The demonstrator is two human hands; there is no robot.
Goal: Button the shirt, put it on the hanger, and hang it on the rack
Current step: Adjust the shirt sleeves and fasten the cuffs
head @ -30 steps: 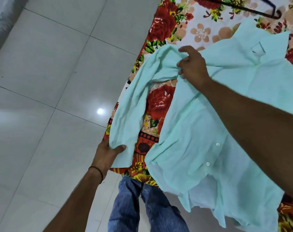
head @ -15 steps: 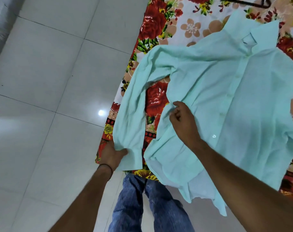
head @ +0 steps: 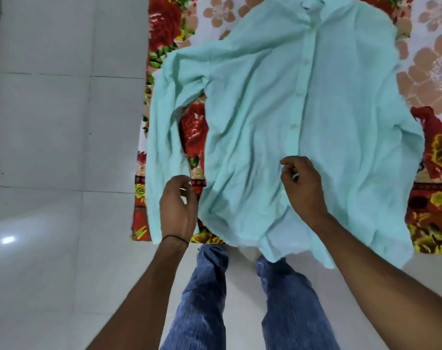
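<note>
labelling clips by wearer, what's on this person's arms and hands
Both forearms are bare, no sleeves in view. A thin black band circles the wrist behind the left hand. The right hand and wrist show no band or watch. Rings: too blurred to tell.

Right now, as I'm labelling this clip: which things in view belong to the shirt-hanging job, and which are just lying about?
Job in hand: shirt, buttons, left hand, right hand.
Just there: floral bedsheet, tiled floor, jeans.
</note>
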